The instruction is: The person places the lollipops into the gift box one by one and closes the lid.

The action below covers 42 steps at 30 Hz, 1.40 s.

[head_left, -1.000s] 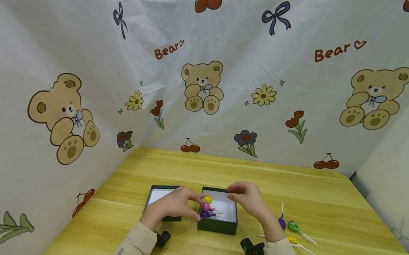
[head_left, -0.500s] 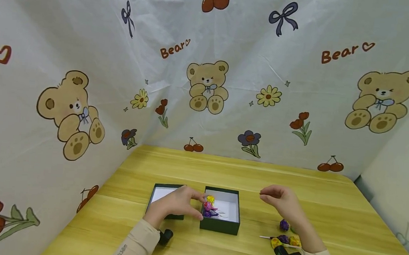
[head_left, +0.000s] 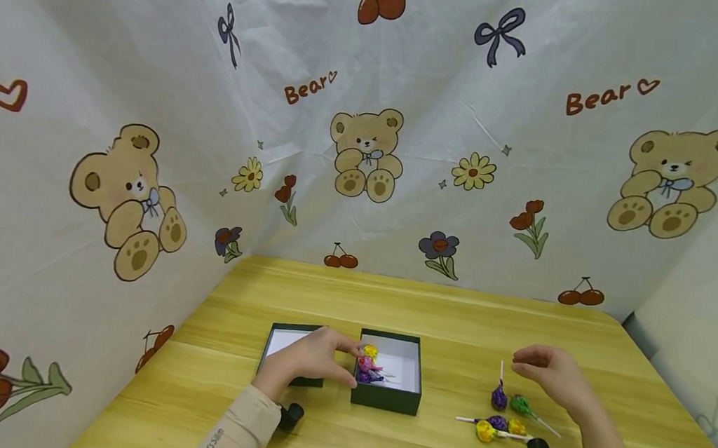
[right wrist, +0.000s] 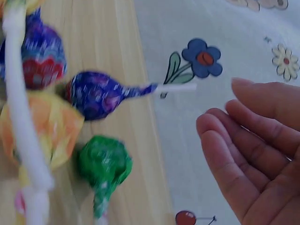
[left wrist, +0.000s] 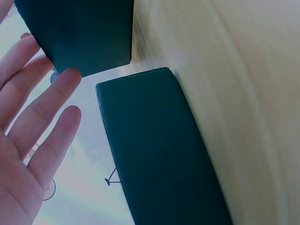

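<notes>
My left hand (head_left: 315, 358) reaches over the shallow green-and-white box part (head_left: 282, 339), its fingertips right at the left rim of the dark green box (head_left: 386, 398). Inside that box lie a yellow lollipop (head_left: 371, 352), a pink lollipop (head_left: 365, 364) and a purple lollipop (head_left: 366, 377). On the right, my empty right hand (head_left: 554, 374) hovers with thumb and fingers apart, beside a purple lollipop (right wrist: 96, 95) whose white stick points toward it in the right wrist view. Close by lies a green lollipop (right wrist: 105, 161).
Nearer the front, a yellow lollipop (head_left: 485, 431), another purple lollipop (head_left: 498, 422) and a second yellow one (head_left: 517, 426) lie bunched on the wooden table (head_left: 428, 314). A bear-printed cloth (head_left: 396, 234) hangs behind the table and along its left side.
My right hand has moved from over the box's right rim, empty, rightward to beside the loose lollipops. My left hand has stayed at the box; the head view has shifted slightly.
</notes>
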### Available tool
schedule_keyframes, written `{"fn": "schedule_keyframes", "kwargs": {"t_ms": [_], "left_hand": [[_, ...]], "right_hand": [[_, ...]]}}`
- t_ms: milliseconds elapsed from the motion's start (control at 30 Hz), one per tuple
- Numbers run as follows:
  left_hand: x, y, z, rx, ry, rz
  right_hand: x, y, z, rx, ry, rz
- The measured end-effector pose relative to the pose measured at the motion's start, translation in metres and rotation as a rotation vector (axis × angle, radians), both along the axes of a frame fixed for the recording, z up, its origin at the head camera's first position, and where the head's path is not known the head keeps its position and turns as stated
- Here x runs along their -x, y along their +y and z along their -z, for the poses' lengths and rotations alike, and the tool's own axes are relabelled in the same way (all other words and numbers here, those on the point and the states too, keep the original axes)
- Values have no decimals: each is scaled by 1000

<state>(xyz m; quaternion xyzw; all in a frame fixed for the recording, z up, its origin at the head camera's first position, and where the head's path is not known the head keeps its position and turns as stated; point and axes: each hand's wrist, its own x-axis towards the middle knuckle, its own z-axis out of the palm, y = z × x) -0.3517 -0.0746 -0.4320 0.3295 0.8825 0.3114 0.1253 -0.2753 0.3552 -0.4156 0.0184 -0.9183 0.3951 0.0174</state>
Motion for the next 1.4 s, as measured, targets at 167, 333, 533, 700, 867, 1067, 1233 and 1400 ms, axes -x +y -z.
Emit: {"fn": "schedule_keyframes", "kwargs": {"t_ms": [167, 333, 533, 700, 867, 1067, 1233, 1400], "left_hand": [[4, 0, 0, -5, 11, 5], [4, 1, 1, -11, 3, 13], [2, 2, 1, -6, 6, 8], [1, 2, -2, 0, 7, 2], [0, 2, -2, 3, 1, -5], [-1, 0, 2, -4, -8, -15], [0, -1, 2, -4, 10, -3], [-1, -1, 0, -9, 16, 5]], "right_hand": [[5, 13, 12, 19, -79, -8], [8, 21, 29, 52, -115, -23], [7, 33, 36, 48, -119, -90], [7, 41, 41, 83, -213, -107], [8, 42, 45, 101, -247, -141], [10, 40, 47, 124, -263, -193], [11, 39, 49, 130, -268, -211], [10, 38, 47, 119, -269, -188]]}}
